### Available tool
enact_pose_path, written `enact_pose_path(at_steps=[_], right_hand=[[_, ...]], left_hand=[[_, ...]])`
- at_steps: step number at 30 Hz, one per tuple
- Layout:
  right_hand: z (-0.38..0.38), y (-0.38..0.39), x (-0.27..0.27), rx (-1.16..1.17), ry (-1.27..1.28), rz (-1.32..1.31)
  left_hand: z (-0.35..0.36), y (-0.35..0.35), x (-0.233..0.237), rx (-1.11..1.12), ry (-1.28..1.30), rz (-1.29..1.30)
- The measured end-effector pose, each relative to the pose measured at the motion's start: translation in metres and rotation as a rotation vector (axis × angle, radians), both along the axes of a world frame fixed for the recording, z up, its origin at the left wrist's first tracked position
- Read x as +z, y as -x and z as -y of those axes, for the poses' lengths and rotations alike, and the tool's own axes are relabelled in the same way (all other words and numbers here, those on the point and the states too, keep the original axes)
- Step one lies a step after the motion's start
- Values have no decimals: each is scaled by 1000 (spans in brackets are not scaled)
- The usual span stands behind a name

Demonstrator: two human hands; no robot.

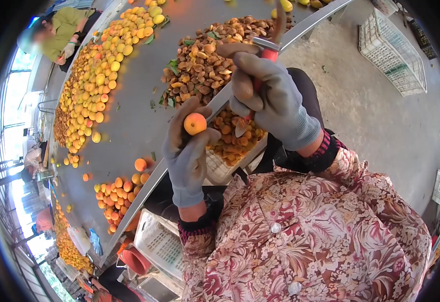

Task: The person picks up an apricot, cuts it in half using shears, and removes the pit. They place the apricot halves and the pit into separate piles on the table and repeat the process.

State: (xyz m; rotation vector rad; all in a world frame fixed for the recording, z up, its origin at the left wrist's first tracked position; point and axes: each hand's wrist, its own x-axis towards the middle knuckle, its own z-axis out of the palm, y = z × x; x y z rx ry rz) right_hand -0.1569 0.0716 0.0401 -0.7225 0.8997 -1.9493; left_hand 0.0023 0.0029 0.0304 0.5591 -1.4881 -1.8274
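My left hand [189, 156], in a grey glove with dark-stained fingers, grips a whole orange apricot [195, 123] between thumb and fingers. My gloved right hand [270, 90] is closed around a red-handled tool [269, 53], raised just to the right of the apricot. A metal collar and a curved brownish end stick up above the fist, while a pale pointed tip shows below it. Under my hands a white crate [220, 170] holds orange apricot pieces [232, 136]. Beyond the right hand, a heap of brown apricot stones [200, 70] lies on the metal table.
The metal table [134, 100] carries a long pile of yellow apricots [104, 70] and a smaller orange group [117, 196]. White crates [391, 53] stand on the floor at right and beside my left arm [159, 241]. Another person [66, 32] works across the table.
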Motion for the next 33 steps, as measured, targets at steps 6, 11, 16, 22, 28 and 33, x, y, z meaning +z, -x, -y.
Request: enact_pose_path(at_steps=[6, 11, 16, 22, 28, 33], right_hand=[[8, 5, 10, -56, 249, 249], [14, 0, 5, -129, 165, 75], [16, -1, -7, -212, 235, -177], [15, 1, -2, -95, 179, 27], [15, -6, 9, -65, 29, 27], [29, -15, 2, -23, 1, 26]], left_hand=[[-11, 0, -2, -13, 43, 233], [-15, 3, -2, 17, 52, 284], [-13, 3, -5, -5, 63, 301], [-12, 5, -4, -2, 83, 351], [-9, 4, -16, -9, 62, 337], [-1, 3, -30, -23, 101, 418]])
